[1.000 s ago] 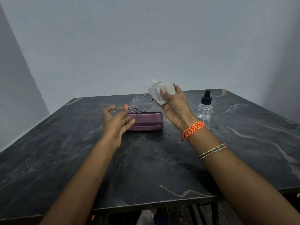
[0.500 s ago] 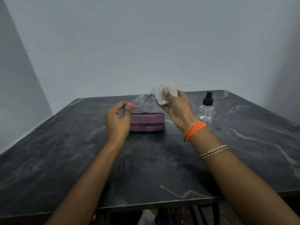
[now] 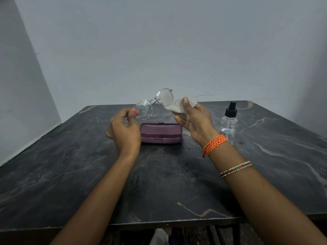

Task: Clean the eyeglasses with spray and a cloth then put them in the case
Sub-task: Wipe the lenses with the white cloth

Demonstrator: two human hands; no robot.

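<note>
No legible text, label or number anywhere.

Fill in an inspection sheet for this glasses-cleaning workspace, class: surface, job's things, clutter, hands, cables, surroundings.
Surface: dark marbled table, pale veins.
Job's things: eyeglasses held in the air above the shut purple case; droplets on the left-side lens. White cloth beside the other lens. Clear spray bottle with black nozzle upright to the right of the case.
Clutter: nothing seen.
Hands: left hand pinches the glasses' left-side lens; right hand holds the cloth.
Cables: nothing seen.
Surroundings: plain grey wall behind; objects under the table's near edge, unclear.
</note>
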